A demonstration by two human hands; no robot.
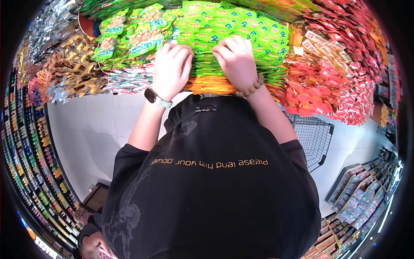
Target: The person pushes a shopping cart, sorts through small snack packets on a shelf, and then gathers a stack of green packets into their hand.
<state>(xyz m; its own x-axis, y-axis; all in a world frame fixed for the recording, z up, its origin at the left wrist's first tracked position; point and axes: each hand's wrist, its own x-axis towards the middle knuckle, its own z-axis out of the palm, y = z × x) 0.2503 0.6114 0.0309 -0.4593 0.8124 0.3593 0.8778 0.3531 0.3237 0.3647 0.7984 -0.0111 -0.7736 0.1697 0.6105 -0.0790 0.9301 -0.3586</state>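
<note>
Both hands rest side by side on a packed stack of bright green snack packets (pixel 233 26) in a shop display. My left hand (pixel 171 69), with a watch at the wrist, presses its curled fingers onto the packets' front edge. My right hand (pixel 235 60), with a wooden bead bracelet at the wrist, does the same just to the right. Orange packets (pixel 211 85) lie right below the hands. Whether either hand grips a single packet is hidden by the fingers.
Green packets of nuts (pixel 133 34) lie to the left, red and orange snack packets (pixel 336 69) to the right. A wire shopping basket (pixel 312 138) stands on the tiled floor at right. Stocked shelves (pixel 39 164) line the left side. Another person's hand (pixel 88 246) shows at bottom left.
</note>
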